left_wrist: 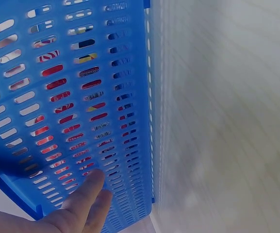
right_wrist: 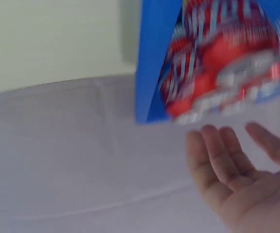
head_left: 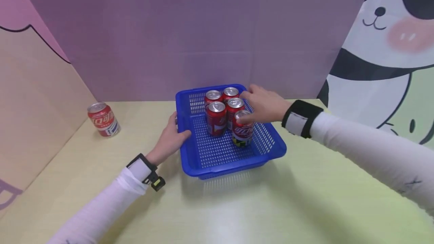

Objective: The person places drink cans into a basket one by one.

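Observation:
My left hand (head_left: 170, 137) grips the left rim of a blue plastic basket (head_left: 230, 164), thumb over the rim. In the left wrist view its fingers (left_wrist: 89, 196) lie against the slotted outer wall. Several red soda cans stand upright inside, grouped toward the back and right, among them a front can (head_left: 242, 133) with a yellow-and-black pattern near its base. Above that can and the basket's right side hovers my right hand (head_left: 266, 105). The right wrist view shows its fingers spread, with nothing held and a gap to the blurred cans (right_wrist: 227, 58).
Another red and white soda can (head_left: 104, 120) stands on the pale yellow table (head_left: 217, 214), left of the basket. Behind the table rises a purple-grey wall (head_left: 203, 37). A panda picture (head_left: 379, 55) covers the right side panel.

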The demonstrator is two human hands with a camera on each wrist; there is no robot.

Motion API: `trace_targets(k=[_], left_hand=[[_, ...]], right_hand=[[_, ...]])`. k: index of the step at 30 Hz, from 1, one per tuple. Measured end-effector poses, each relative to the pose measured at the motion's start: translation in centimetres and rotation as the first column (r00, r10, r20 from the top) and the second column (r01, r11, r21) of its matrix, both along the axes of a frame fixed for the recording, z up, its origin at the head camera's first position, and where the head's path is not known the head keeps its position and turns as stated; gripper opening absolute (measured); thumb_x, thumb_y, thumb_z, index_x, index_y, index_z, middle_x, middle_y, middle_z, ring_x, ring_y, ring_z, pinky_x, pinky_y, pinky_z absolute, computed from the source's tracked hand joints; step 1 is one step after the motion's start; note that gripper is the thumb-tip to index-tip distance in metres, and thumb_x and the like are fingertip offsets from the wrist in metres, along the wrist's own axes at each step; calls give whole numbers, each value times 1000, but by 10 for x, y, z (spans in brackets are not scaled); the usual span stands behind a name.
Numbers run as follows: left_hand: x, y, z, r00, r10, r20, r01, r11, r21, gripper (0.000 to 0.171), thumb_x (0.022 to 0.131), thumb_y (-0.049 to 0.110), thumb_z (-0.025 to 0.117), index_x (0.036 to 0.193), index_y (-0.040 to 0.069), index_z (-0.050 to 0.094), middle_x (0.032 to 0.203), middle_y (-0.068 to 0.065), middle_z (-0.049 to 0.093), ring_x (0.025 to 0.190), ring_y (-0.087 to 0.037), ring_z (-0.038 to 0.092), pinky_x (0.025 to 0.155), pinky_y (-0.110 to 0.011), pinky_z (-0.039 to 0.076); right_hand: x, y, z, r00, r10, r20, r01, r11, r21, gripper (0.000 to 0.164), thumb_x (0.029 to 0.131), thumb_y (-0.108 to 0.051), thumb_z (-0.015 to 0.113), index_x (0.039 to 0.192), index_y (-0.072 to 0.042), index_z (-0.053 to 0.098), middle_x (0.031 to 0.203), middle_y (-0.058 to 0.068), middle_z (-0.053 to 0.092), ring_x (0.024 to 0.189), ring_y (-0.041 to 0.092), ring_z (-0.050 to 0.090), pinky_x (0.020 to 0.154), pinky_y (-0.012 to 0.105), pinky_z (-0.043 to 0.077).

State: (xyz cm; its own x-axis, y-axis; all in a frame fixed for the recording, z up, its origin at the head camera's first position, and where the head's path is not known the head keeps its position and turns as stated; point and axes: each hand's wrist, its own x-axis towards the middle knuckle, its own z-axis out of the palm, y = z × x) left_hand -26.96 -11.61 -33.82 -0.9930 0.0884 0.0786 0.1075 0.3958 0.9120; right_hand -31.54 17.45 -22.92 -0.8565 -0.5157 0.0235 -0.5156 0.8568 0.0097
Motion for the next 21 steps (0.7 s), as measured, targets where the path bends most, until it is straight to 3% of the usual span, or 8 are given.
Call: trace_targets(k=[3,7,10,12,16,21], left_hand=[[0,0,0,1000,-2,1,2,1000,-1,80,95,12,54,156,3,2,154,-28,24,133,-45,39,100,-57,41],[0,-1,-1,1000,-2,2,2,1000,-10,80,96,13,54,156,3,2,155,-28,23,133,-45,37,101,-57,40],[0,-2,-2,1000,6,4,-6,1000,-18,80,96,12,54,156,2,3,154,-28,23,134,-44,37,102,-56,39],[0,-1,-3,1000,6,4,-5,1000,-19,80,95,12,55,156,2,3,154,-28,24,133,-44,38,102,-55,40],[-1,-1,-3,1000,1,2,-1,1000,-20,81,95,13,55,156,3,2,155,-28,23,134,-43,38,102,-55,40],[-2,0,-3,1000,9,-6,-9,1000,-9,81,95,13,55,156,3,4,154,-28,24,133,-44,39,101,-55,41]], right_hand=[[-4,26,8,986,-135,94,148,979,-140,68,94,-54,57,133,2,55,119,22,58,103,36,58,80,53,53],[-11,60,-3,932,-208,297,297,908,-295,57,101,-43,49,126,8,55,92,18,67,79,31,66,65,42,57],[-14,75,-23,881,-156,447,346,857,-383,55,102,-40,49,129,8,52,81,13,66,69,27,65,57,35,55],[-15,81,-38,861,-102,498,349,831,-432,54,102,-38,50,132,7,50,78,11,65,66,26,63,55,33,53],[-17,87,-61,861,-6,509,323,780,-536,46,101,-31,54,133,2,52,73,10,60,60,24,57,51,31,48],[-19,89,-74,868,81,490,286,726,-626,49,101,-31,55,137,1,49,72,9,57,57,20,51,50,28,45]])
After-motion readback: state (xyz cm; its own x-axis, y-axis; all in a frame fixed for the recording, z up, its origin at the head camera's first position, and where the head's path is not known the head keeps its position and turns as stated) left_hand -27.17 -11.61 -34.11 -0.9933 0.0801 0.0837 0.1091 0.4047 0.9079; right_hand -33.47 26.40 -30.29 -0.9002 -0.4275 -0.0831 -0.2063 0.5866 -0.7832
